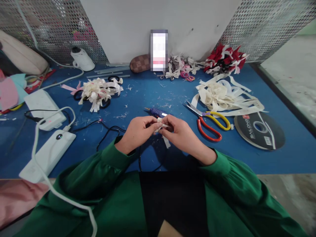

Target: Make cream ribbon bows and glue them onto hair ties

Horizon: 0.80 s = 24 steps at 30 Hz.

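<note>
My left hand (139, 131) and my right hand (179, 133) meet over the near middle of the table, fingertips pinched together. Between them is a small piece of cream ribbon (167, 142), its tail hanging below the right fingers. Most of the ribbon is hidden by the fingers. Just beyond the fingertips lies a dark blue tool with a pointed metal tip (158, 112), perhaps a glue gun or soldering iron. To the right of my right hand, scissors with one red and one yellow handle (209, 134) lie with their blades slightly apart.
Cream ribbon strips (217, 95) lie behind a black ribbon spool (259, 130) at right. Finished-looking bows (97, 92) are piled at left. A white power bank (48, 156) with cables is near the left edge. A phone (159, 49) stands upright at the back.
</note>
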Motion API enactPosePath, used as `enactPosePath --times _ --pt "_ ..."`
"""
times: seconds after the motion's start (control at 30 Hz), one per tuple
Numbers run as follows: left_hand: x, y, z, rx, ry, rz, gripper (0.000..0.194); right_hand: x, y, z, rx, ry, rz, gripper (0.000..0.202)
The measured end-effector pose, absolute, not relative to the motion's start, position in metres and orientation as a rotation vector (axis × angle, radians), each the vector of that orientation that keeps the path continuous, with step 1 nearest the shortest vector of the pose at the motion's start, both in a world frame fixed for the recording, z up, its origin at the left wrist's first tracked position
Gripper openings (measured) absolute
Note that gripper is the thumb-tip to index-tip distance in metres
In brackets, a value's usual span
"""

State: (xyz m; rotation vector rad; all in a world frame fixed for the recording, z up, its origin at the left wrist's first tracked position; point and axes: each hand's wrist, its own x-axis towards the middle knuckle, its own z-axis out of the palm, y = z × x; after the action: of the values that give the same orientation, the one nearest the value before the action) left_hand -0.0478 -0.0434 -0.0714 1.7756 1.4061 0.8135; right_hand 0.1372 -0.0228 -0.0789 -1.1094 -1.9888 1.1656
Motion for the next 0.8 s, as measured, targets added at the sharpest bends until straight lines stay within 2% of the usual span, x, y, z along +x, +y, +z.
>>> enactPosePath --times 0.13,0.57,0.73,0.8 --pt "-0.0439 -0.0457 -0.0719 1.777 1.459 0.857 0.025 0.1362 -0.024 -0.0787 -1.133 -2.017 1.134 0.013" --pt "-0.0395 -0.0468 -0.0768 1.658 1.502 1.087 0.021 0.1334 -0.0277 -0.0751 -1.104 -1.96 1.295 0.013" --pt "-0.0402 -0.0466 -0.0796 1.566 1.458 1.114 0.019 0.1285 -0.0306 -0.0775 -1.091 -1.788 1.648 0.019" --pt "-0.0401 -0.0458 -0.081 1.513 1.431 1.127 0.02 0.1276 -0.0309 -0.0796 -1.077 -1.809 1.636 0.022"
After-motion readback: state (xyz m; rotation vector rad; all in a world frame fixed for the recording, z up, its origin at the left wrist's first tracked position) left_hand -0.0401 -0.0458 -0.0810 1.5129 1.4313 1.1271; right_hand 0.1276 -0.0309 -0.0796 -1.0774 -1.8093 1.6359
